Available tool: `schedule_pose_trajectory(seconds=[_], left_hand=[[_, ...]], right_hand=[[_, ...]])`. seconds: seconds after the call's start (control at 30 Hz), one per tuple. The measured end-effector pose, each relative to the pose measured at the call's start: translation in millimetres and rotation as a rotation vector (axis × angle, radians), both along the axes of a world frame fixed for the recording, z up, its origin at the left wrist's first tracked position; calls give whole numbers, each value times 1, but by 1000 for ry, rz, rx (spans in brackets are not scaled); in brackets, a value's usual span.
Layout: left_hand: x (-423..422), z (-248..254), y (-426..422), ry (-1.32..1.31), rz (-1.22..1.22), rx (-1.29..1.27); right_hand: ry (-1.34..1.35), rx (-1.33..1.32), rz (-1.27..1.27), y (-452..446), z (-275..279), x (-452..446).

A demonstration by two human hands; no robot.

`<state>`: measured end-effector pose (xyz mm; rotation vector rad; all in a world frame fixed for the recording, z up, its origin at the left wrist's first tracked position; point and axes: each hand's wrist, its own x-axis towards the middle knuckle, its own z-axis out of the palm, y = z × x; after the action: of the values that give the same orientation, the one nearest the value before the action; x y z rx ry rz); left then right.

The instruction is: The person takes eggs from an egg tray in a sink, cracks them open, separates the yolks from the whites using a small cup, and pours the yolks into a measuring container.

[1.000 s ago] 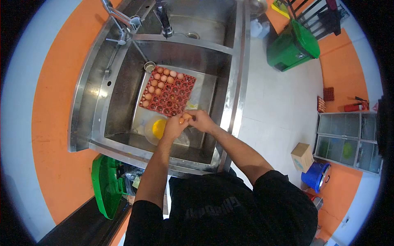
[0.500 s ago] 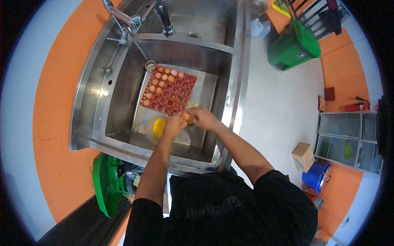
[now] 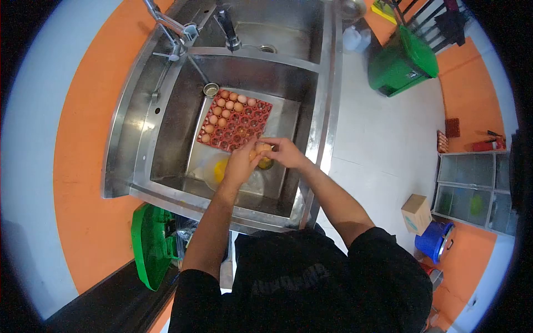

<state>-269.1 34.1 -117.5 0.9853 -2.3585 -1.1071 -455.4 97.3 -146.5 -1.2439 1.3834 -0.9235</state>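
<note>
Steel sink (image 3: 261, 69): one red egg tray (image 3: 233, 126). By tray's near edge: left hand (image 3: 242, 161), right hand (image 3: 284, 153), both pinching brown eggshell (image 3: 263, 148), extent finger-hidden; bowl (image 3: 209, 175), yellow contents, partly covered.

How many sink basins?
2: the near basin, below the left hand and right hand, with the red egg tray in it; the far basin, beyond the divider, at the picture's top edge. More could lie out of frame.
</note>
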Motion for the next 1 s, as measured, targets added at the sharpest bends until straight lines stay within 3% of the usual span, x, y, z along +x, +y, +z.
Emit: schedule_pose_trajectory(seconds=[0.17,0.2,0.3,0.37,0.43,0.5,0.53,0.57,0.6,0.63,0.67,0.73,0.77,0.8,0.83,0.9,1.0], left_hand=[[19,31,13,101,161,105],[32,42,20,175,238,192],[92,56,48,369,497,264],[149,60,77,435,754,386],[204,48,112,518,978,343],[263,15,158,428,1207,321],[324,-34,194,352,1228,337],[335,-38,226,392,1247,351],[365,-67,262,388,1352,394],[366,-66,292,149,1465,528],[366,-68,321,221,1524,617],[377,-75,370,279,1513,841],[370,-72,380,127,1505,883],[359,-66,386,-24,1487,925],[354,-63,389,-35,1455,953],[346,-62,390,-52,1373,1009],[343,-64,376,113,1372,1056]], right_hand=[[-527,180,-315,5,-6,1],[-289,151,-359,6,1,3],[-90,34,-285,13,8,6],[-298,141,-336,15,-8,9],[-646,298,-411,14,-31,7],[-821,312,-482,12,-45,1],[-864,352,-550,13,-29,9],[-902,383,-621,6,0,16],[-899,375,-632,2,17,29],[-892,358,-652,0,33,42],[-880,337,-677,1,43,54],[-598,168,-503,6,55,89],[-431,145,-339,12,78,108],[-445,62,-214,22,79,131],[-231,-302,-11,29,78,147],[-155,-132,282,35,119,155],[-185,-266,31,28,88,157]])
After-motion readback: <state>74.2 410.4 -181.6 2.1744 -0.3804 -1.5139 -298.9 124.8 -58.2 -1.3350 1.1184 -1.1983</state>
